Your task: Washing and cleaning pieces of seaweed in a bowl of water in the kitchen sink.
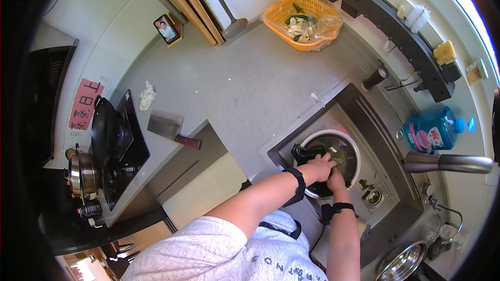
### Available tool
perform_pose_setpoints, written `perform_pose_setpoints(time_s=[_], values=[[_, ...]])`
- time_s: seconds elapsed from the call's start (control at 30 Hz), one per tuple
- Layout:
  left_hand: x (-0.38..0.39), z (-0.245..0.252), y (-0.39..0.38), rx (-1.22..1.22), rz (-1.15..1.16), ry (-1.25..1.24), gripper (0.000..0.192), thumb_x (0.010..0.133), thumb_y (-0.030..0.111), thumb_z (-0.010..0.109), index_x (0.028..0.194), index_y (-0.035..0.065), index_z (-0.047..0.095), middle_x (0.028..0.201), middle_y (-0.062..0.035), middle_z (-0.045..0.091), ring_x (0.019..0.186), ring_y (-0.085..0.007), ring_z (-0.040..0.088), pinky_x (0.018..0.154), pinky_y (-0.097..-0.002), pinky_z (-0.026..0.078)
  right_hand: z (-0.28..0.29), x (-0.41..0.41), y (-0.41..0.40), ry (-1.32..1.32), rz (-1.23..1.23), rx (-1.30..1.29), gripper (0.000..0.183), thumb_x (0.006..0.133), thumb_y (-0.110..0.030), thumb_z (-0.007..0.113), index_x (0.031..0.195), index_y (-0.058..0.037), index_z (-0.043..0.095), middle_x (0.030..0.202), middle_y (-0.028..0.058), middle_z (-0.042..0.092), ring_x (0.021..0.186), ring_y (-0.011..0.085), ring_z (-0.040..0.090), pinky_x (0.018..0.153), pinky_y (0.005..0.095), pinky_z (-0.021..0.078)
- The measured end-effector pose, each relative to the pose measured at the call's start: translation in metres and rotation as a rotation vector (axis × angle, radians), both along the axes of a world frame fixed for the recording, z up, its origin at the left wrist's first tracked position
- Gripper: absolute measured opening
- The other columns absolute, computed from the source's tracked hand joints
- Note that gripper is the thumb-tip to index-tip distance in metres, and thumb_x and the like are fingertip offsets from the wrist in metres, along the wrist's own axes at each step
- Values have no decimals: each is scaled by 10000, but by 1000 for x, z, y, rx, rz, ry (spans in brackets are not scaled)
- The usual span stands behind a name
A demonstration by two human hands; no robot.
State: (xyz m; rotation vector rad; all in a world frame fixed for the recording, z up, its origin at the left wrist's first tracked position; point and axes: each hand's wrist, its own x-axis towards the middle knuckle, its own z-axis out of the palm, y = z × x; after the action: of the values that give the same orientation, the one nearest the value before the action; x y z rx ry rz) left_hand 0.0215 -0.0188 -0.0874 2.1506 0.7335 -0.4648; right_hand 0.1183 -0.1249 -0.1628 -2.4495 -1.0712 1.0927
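Observation:
A round basin with a pale rim (354, 144) stands in the steel sink (377, 156), holding water and dark green vegetables (306, 152), likely peppers. My left hand (321, 167) is over the basin with its fingers bent down at a green piece. Close against it, my right hand (335, 179) has its fingertips at the same spot, partly hidden by the left. What lies between the fingers cannot be made out. Both wrists wear black straps.
A cleaver (166, 125) lies on the grey counter by the hob, its handle over the edge. An orange basket (271, 25) with scraps stands at the back. A faucet (422, 162) and a blue detergent bottle (429, 128) are right of the sink. Green bits lie around the drain (374, 197).

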Motion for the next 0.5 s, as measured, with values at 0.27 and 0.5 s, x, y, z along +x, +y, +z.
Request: perform_pose_setpoints(time_s=[0.27,0.5], values=[[10,-37,15,-97,-264,261,428,796,87,476,1214,178,491,1322,-103,343,1194,-365,333,957,-420,364,-8,-1,11,-4,23,-203,326,780,-229,541,1048,-43,530,996,237,576,952,372,546,813,438,439],[17,-58,21,-110,-184,256,438,781,58,485,1209,156,492,1336,-140,346,1211,-387,329,963,-423,355,-19,7,22,-34,32,-377,315,765,-202,545,1026,-26,545,1010,220,582,949,352,561,817,424,450]])
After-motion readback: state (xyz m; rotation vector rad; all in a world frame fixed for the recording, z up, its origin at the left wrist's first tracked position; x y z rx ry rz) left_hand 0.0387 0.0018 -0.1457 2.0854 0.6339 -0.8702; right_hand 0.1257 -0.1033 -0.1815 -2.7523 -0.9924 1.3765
